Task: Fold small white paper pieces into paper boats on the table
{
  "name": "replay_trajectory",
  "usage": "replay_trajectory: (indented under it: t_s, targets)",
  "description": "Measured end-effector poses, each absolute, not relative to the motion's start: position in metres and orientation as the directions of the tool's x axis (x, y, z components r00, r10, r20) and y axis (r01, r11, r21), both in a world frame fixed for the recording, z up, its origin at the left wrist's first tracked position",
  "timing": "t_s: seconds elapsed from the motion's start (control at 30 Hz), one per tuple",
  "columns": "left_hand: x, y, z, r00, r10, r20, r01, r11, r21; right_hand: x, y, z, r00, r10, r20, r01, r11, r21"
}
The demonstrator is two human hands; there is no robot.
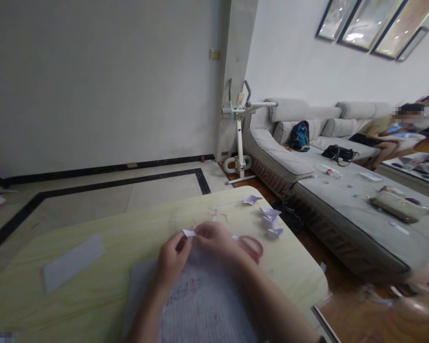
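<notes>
Between my two hands is a small folded piece of white paper (189,233). My left hand (173,255) pinches its left side, and my right hand (214,240) grips its right side with closed fingers. Below my wrists lies a lined sheet with handwriting (200,305). Scissors with red handles (252,248) rest just right of my right hand, their blades partly hidden by it. Several small folded paper shapes, among them a folded paper piece (252,200), sit near the table's right edge. Thin paper scraps (214,213) lie beyond my hands.
A blank white paper strip (73,263) lies on the left of the pale yellow table (128,233). Beyond the right edge stands a grey sofa (343,205) with bags on it. Exercise equipment (240,138) is by the wall. People (382,128) sit at the far right.
</notes>
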State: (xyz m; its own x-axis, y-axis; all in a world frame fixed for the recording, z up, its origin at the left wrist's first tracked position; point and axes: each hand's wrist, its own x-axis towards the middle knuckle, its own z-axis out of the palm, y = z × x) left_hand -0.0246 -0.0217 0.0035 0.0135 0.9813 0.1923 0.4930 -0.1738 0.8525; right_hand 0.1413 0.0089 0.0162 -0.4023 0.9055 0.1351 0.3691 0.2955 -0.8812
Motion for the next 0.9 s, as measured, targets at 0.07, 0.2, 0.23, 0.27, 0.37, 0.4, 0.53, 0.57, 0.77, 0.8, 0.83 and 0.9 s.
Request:
replay_trajectory:
  t_s: [0.07, 0.2, 0.23, 0.27, 0.37, 0.4, 0.53, 0.57, 0.77, 0.8, 0.83, 0.9]
  targets:
    - [-0.023, -0.023, 0.004, 0.000, 0.981, 0.192, 0.492, -0.167, 0.854, 0.139, 0.009, 0.013, -0.391, 0.903, 0.179, 0.426, 0.350, -0.834]
    - [-0.020, -0.026, 0.007, -0.039, 0.980, 0.197, 0.541, -0.145, 0.828, 0.136, 0.006, 0.013, -0.360, 0.887, 0.289, 0.534, 0.450, -0.716]
    - [-0.020, -0.027, 0.008, -0.040, 0.978, 0.203, 0.555, -0.147, 0.819, 0.135, 0.005, 0.014, -0.366, 0.875, 0.316, 0.543, 0.477, -0.691]
    - [-0.020, -0.027, 0.009, -0.042, 0.976, 0.213, 0.563, -0.153, 0.812, 0.134, 0.004, 0.016, -0.375, 0.861, 0.343, 0.543, 0.504, -0.671]
    - [-0.019, -0.029, 0.011, -0.036, 0.974, 0.223, 0.568, -0.163, 0.806, 0.132, 0.000, 0.022, -0.402, 0.819, 0.409, 0.528, 0.573, -0.627]
    - [-0.020, -0.029, 0.011, -0.037, 0.975, 0.221, 0.578, -0.159, 0.800, 0.131, -0.001, 0.023, -0.411, 0.810, 0.418, 0.530, 0.586, -0.613]
    - [-0.020, -0.028, 0.010, -0.042, 0.974, 0.225, 0.637, -0.147, 0.757, 0.131, -0.002, 0.023, -0.440, 0.788, 0.431, 0.546, 0.616, -0.568]
    - [-0.020, -0.028, 0.009, -0.041, 0.973, 0.227, 0.645, -0.148, 0.750, 0.131, -0.002, 0.023, -0.444, 0.785, 0.432, 0.546, 0.619, -0.564]
    - [-0.019, -0.029, 0.012, -0.095, 0.968, 0.234, 0.652, -0.117, 0.749, 0.127, -0.004, 0.025, -0.403, 0.826, 0.394, 0.585, 0.564, -0.582]
    - [-0.018, -0.030, 0.013, -0.101, 0.968, 0.232, 0.649, -0.113, 0.753, 0.126, -0.005, 0.026, -0.393, 0.833, 0.390, 0.590, 0.554, -0.588]
    - [-0.018, -0.030, 0.014, -0.104, 0.968, 0.227, 0.645, -0.108, 0.756, 0.126, -0.006, 0.027, -0.383, 0.840, 0.385, 0.595, 0.543, -0.592]
    - [-0.018, -0.030, 0.015, -0.103, 0.971, 0.215, 0.637, -0.101, 0.764, 0.124, -0.007, 0.028, -0.367, 0.851, 0.375, 0.612, 0.525, -0.592]
